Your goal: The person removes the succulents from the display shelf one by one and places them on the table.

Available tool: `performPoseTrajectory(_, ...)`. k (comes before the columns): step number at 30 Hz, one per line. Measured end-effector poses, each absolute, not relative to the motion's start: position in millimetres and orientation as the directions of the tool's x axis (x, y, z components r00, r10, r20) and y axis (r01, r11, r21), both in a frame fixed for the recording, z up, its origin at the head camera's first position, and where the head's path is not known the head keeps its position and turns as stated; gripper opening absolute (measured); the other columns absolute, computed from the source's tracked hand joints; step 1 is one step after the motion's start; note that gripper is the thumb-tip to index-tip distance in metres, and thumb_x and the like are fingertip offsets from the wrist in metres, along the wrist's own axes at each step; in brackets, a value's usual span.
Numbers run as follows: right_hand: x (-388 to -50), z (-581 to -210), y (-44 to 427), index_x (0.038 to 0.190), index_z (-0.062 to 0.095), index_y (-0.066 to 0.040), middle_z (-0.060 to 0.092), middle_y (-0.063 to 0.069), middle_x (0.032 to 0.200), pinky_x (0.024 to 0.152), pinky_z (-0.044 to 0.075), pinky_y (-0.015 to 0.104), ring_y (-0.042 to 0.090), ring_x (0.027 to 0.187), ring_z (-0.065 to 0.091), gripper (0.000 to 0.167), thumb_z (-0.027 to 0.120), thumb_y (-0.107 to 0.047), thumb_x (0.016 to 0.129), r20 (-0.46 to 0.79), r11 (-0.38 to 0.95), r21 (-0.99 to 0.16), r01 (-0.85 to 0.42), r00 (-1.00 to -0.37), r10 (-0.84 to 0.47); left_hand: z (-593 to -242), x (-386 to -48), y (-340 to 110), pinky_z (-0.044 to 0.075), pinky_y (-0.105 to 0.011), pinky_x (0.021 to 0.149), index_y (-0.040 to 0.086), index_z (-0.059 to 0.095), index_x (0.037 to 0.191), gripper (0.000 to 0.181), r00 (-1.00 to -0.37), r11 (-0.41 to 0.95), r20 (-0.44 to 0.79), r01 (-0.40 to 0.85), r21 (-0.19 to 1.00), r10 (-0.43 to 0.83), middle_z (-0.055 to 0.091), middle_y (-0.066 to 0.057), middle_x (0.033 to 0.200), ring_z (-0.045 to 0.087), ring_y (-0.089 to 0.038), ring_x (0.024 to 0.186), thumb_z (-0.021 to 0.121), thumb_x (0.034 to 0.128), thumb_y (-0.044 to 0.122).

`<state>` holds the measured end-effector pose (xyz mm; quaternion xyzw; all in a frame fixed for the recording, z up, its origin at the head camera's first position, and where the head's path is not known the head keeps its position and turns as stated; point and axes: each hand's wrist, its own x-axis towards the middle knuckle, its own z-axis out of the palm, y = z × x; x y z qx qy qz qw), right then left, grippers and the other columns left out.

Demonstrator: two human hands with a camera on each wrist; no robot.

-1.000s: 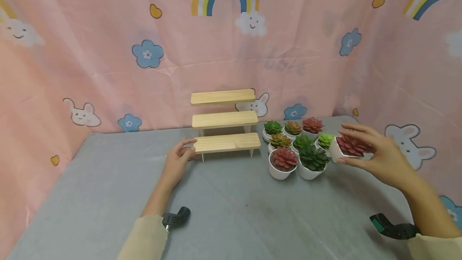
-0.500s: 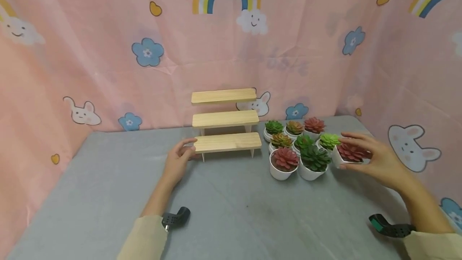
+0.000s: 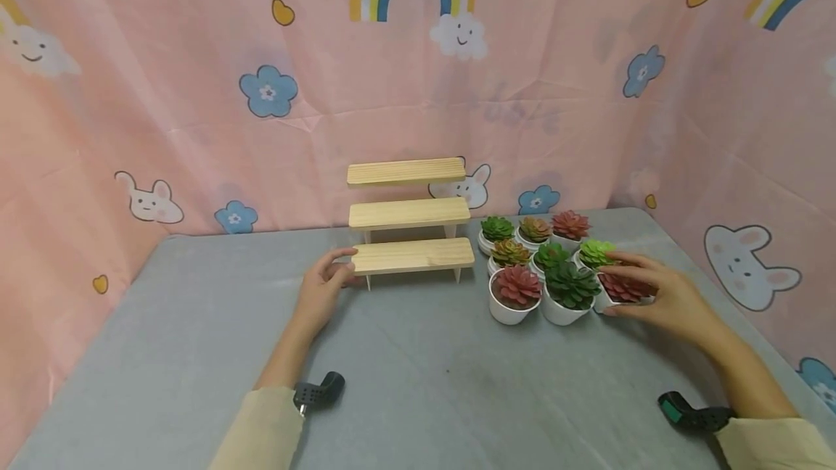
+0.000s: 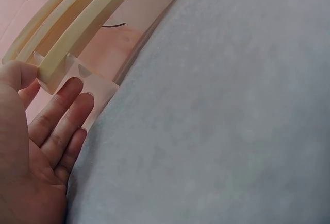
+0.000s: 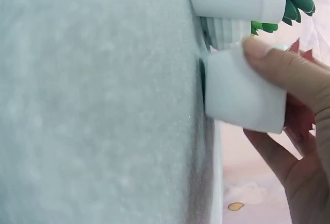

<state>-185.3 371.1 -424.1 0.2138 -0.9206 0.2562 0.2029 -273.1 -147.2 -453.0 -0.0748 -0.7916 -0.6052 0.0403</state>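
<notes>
My left hand [image 3: 320, 292] pinches the left end of the lowest plank of a three-tier wooden display stand [image 3: 411, 256]. In the left wrist view, thumb and index finger hold the plank's end [image 4: 51, 69] while the other fingers lie loosely beneath. My right hand [image 3: 673, 299] grips a potted red succulent [image 3: 623, 291] by its squarish white pot [image 5: 242, 92]. This pot sits low at the right edge of a group of potted succulents, beside a dark green one [image 3: 570, 285]. From the right wrist, its base looks at or very near the tabletop.
Several potted succulents crowd right of the stand, among them a red one [image 3: 516, 287] in front and a light green one [image 3: 596, 254] behind my right hand. A grey cloth [image 3: 405, 383] covers the table. Pink patterned curtain [image 3: 196, 122] hangs behind and at both sides.
My right hand has lowered the red succulent and moved it slightly left, close beside the dark green one. The left hand stays on the stand.
</notes>
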Motion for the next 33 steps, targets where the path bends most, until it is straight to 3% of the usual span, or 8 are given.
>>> performPoseTrajectory(7,-186.9,-427.9,368.4,0.126,0.072,-0.017,0.05,-0.019,0.146,0.079,0.04,0.0,-0.026,0.12,0.035,0.068,0.094,-0.009,0.062,0.49,0.786,-0.339,-0.517,-0.81,-0.321,-453.3,-274.8,-148.4,0.058,-0.043,0.093,0.012,0.064,0.132,0.031,-0.987,0.267,0.146,0.159,0.95,0.067,0.075,-0.023,0.104,0.075,-0.026,0.094,0.057,0.1025,0.019)
performPoseTrajectory(14,-196.3,-426.2,360.4,0.129,0.07,-0.02,0.058,0.012,0.144,0.086,0.035,0.001,-0.025,0.126,0.03,0.07,0.095,-0.014,0.063,0.487,0.8,-0.278,-0.532,-0.796,-0.36,-450.8,-275.3,-153.9,0.058,-0.044,0.094,0.014,0.064,0.132,0.031,-0.986,0.278,0.16,0.166,0.946,0.044,0.075,-0.023,0.105,0.075,-0.025,0.093,0.058,0.1021,0.019)
performPoseTrajectory(21,-195.2,-428.5,356.4,0.133,0.067,-0.019,0.053,0.007,0.15,0.085,0.035,0.004,-0.026,0.129,0.026,0.07,0.093,-0.016,0.068,0.449,0.78,-0.352,-0.518,-0.824,-0.344,-454.9,-269.9,-157.7,0.057,-0.047,0.097,0.011,0.063,0.134,0.033,-0.987,0.254,0.148,0.161,0.954,0.068,0.074,-0.025,0.11,0.074,-0.035,0.1,0.058,0.1027,0.02)
performPoseTrajectory(23,-194.0,-426.1,356.5,0.135,0.066,-0.019,0.052,0.007,0.151,0.084,0.036,0.008,-0.027,0.127,0.027,0.07,0.092,-0.017,0.07,0.425,0.778,-0.382,-0.499,-0.842,-0.332,-455.7,-267.8,-156.9,0.057,-0.047,0.097,0.011,0.062,0.135,0.033,-0.988,0.249,0.144,0.154,0.956,0.059,0.074,-0.025,0.11,0.074,-0.034,0.1,0.057,0.1028,0.019)
performPoseTrajectory(26,-191.8,-418.1,355.4,0.139,0.063,-0.02,0.051,0.012,0.152,0.091,0.045,0.029,-0.026,0.127,0.027,0.071,0.091,-0.022,0.073,0.37,0.786,-0.425,-0.449,-0.879,-0.302,-450.9,-262.9,-154.0,0.057,-0.046,0.097,0.009,0.062,0.134,0.033,-0.99,0.246,0.133,0.14,0.959,0.046,0.074,-0.026,0.109,0.074,-0.035,0.099,0.057,0.1026,0.015)
performPoseTrajectory(29,-187.7,-409.6,357.5,0.14,0.061,-0.018,0.051,0.016,0.15,0.086,0.049,0.047,-0.009,0.131,0.041,0.069,0.089,-0.024,0.077,0.331,0.813,-0.421,-0.403,-0.902,-0.276,-451.4,-263.9,-152.0,0.057,-0.047,0.097,0.009,0.063,0.133,0.032,-0.99,0.241,0.131,0.139,0.961,0.049,0.074,-0.026,0.109,0.074,-0.035,0.099,0.057,0.1021,0.015)
performPoseTrajectory(30,-185.5,-406.7,358.2,0.141,0.06,-0.015,0.05,0.018,0.151,0.085,0.048,0.057,0.002,0.135,0.045,0.068,0.087,-0.025,0.079,0.312,0.817,-0.43,-0.384,-0.912,-0.265,-451.7,-264.8,-151.1,0.057,-0.046,0.097,0.009,0.063,0.133,0.032,-0.99,0.244,0.129,0.138,0.96,0.053,0.074,-0.026,0.109,0.074,-0.034,0.098,0.057,0.1021,0.016)
performPoseTrajectory(33,-179.2,-399.6,362.4,0.143,0.056,-0.008,0.049,0.025,0.149,0.086,0.047,0.065,0.04,0.131,0.051,0.064,0.08,-0.025,0.087,0.293,0.835,-0.427,-0.346,-0.927,-0.234,-455.7,-270.1,-148.5,0.057,-0.046,0.096,0.012,0.064,0.133,0.032,-0.991,0.253,0.12,0.131,0.959,0.058,0.074,-0.022,0.116,0.074,-0.032,0.099,0.058,0.1019,0.02)
